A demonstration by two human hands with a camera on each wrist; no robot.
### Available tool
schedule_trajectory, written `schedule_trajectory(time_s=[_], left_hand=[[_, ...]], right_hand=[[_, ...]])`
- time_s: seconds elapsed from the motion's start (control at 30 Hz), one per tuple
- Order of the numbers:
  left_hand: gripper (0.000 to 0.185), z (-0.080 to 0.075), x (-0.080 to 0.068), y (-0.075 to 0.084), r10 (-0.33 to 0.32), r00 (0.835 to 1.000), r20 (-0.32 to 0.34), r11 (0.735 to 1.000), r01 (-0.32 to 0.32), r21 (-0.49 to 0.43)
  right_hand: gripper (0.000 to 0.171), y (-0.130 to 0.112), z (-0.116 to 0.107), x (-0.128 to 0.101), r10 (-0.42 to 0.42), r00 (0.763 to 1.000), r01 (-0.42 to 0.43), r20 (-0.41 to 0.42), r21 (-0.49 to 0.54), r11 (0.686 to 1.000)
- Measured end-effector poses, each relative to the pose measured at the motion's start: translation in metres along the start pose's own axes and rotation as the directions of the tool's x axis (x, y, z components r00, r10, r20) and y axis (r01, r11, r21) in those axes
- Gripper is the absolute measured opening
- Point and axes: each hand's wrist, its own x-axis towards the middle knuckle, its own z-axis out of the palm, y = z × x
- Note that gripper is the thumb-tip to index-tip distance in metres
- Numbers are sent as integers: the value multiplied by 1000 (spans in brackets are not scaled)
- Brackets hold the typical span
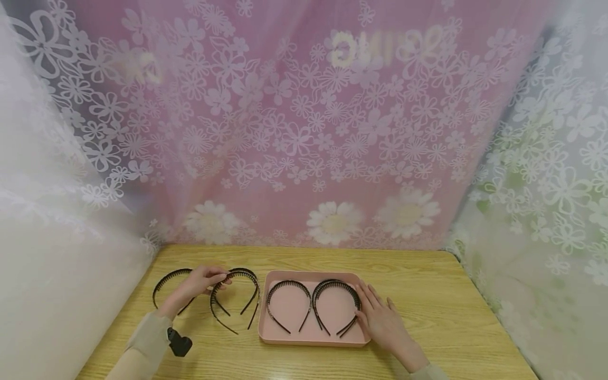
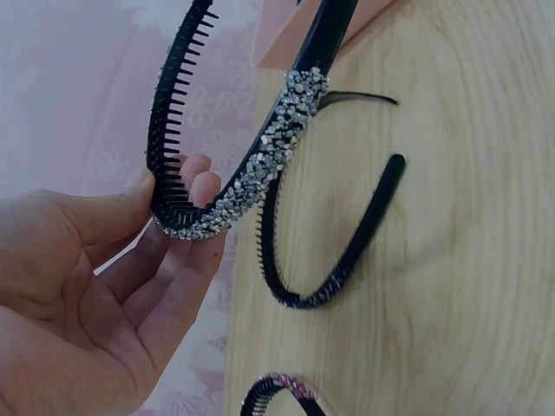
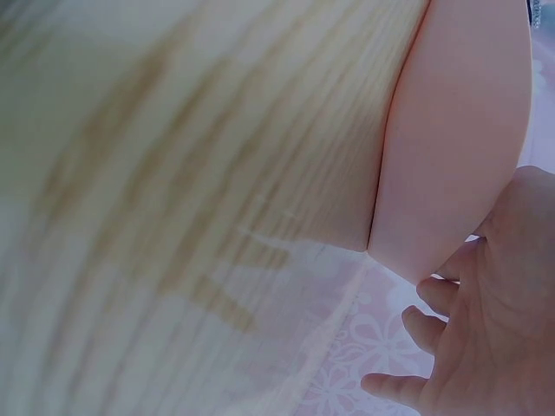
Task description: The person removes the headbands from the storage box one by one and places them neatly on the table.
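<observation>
Left hand (image 2: 78, 286): grip pinches the rhinestone headband (image 2: 260, 165) at the crown of its arch, lifted just off the bench (image 1: 427, 295).
Right hand (image 1: 385, 322): fingers flat on the pink tray (image 1: 285, 338) edge, holding nothing.
Handling: light, springy plastic; stones likely fragile, so hold the band's edges.

Wooden table (image 1: 427, 295) bears a pink tray (image 1: 313, 339) at centre; loose black headbands (image 1: 167, 281) at 9 o'clock.
</observation>
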Motion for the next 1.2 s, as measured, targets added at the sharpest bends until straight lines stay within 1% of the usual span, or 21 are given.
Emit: schedule_trajectory(time_s=[0.2, 0.37, 0.47, 0.57, 0.6, 0.73, 0.83, 0.87, 0.97, 1.0, 1.1, 1.2], left_hand=[[39, -4, -8, -8, -15, 999, -30, 999, 17, 40], [38, -8, -15, -11, -39, 996, -75, 996, 44, 77], [36, -12, -20, -14, -59, 994, -91, 993, 68, 101], [36, -19, -27, -20, -66, 993, -97, 990, 77, 114], [37, -22, -29, -22, -64, 993, -97, 990, 75, 116], [40, -32, -37, -36, -72, 994, -85, 995, 78, 69], [41, -41, -44, -43, -76, 993, -91, 993, 84, 86], [42, -44, -46, -45, -76, 993, -94, 991, 86, 107], [43, -53, -52, -49, -99, 989, -108, 985, 113, 130], [44, -56, -55, -50, -102, 990, -100, 984, 116, 135], [46, -62, -60, -52, -131, 988, -78, 985, 139, 106], [46, -66, -66, -54, -135, 989, -56, 982, 141, 122]], right_hand=[[61, 0, -1, 1, 1, 1000, -1, 14, 3, 1000], [61, 0, -2, 0, -10, 1000, 10, -5, -13, 1000], [60, -2, -4, 0, -19, 1000, 18, -18, -23, 1000], [60, -3, -5, 0, -23, 1000, 22, -19, -28, 999], [60, -3, -5, -1, -24, 1000, 24, -18, -31, 999], [59, -3, -5, -1, -34, 999, 32, -33, -40, 999], [59, -2, -3, 0, -41, 998, 39, -46, -43, 998], [59, -2, -3, 0, -41, 998, 39, -47, -43, 998], [60, -2, -3, 0, -38, 998, 36, -42, -44, 998], [60, -2, -3, 0, -36, 999, 34, -38, -45, 998], [60, -3, -4, 0, -33, 999, 32, -32, -42, 999], [60, -4, -5, 0, -32, 999, 31, -27, -36, 999]])
